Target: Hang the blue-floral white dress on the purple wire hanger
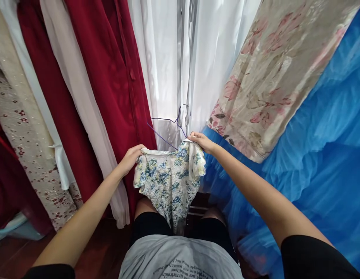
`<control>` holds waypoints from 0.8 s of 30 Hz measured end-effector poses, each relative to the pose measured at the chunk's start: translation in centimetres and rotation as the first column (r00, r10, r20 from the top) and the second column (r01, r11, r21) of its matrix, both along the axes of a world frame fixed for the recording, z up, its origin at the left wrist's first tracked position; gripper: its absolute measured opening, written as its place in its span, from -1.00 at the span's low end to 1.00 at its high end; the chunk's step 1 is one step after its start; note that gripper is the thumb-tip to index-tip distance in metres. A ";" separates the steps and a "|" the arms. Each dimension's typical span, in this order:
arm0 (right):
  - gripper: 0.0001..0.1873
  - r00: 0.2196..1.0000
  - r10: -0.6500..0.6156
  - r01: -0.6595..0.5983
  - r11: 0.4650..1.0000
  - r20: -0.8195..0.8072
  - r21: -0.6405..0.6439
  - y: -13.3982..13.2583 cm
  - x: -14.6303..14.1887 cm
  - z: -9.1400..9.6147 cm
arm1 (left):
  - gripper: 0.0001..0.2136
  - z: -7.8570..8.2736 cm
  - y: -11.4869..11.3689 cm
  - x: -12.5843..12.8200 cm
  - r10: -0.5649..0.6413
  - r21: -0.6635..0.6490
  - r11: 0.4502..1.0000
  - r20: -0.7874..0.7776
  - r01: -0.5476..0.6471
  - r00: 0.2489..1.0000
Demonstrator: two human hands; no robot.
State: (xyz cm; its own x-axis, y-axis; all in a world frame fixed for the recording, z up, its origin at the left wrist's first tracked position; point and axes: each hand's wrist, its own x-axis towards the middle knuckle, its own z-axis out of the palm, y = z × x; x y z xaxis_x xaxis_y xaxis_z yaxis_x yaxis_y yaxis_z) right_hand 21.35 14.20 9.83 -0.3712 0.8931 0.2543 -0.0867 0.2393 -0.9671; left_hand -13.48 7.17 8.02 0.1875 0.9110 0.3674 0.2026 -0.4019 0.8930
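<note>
A small white garment with a blue and green flower print point(169, 180) hangs in front of me. My left hand point(131, 157) is closed on its left shoulder. My right hand point(202, 141) is closed on its right shoulder. A thin purple wire hanger point(165, 130) pokes out of the top of the garment, between my two hands, with its hook up against the white curtain. The lower part of the garment drapes down over my thighs.
Hanging clothes close me in: dark red dresses point(110, 69), a cream one point(78, 89), a beaded beige one point(19, 120) at left, white sheer fabric point(165, 58) ahead, a pink floral satin piece point(273, 73) and blue tulle point(322, 155) at right. The wooden floor point(101, 252) shows below.
</note>
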 end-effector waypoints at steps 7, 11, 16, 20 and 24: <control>-0.58 0.992 -0.086 0.087 0.996 -0.096 0.004 -0.5 1.3 0.2 | -0.87 -0.4 0.7 -1.8 0.060 0.184 0.982 -0.550 0.051 0.833; -0.60 1.000 -0.022 0.022 0.999 0.011 -0.036 -1.0 2.8 1.8 | -0.90 -1.9 2.8 -2.9 0.165 0.265 0.964 -0.676 0.029 0.718; -0.73 0.991 0.072 -0.067 0.997 0.109 -0.046 -1.2 3.9 3.3 | -0.88 -0.5 6.6 -3.0 0.265 0.311 0.945 -0.549 -0.101 0.793; -0.76 0.986 0.126 -0.116 0.989 0.107 -0.091 -1.6 4.3 3.9 | -0.78 3.4 9.9 -1.1 0.322 0.327 0.922 -0.348 -0.208 0.881; -0.77 0.993 0.116 -0.112 0.969 0.005 -0.221 -2.2 4.2 3.8 | -0.68 5.9 12.5 2.7 0.294 0.183 0.949 -0.210 -0.258 0.932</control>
State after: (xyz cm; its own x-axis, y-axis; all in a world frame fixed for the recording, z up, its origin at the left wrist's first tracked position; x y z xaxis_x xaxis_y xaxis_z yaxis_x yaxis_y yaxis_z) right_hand 25.58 11.97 13.61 -0.4763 0.8780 0.0483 -0.0830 0.0098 -0.9965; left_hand -10.74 19.72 13.88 0.0326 0.8767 0.4799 0.5185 -0.4253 0.7418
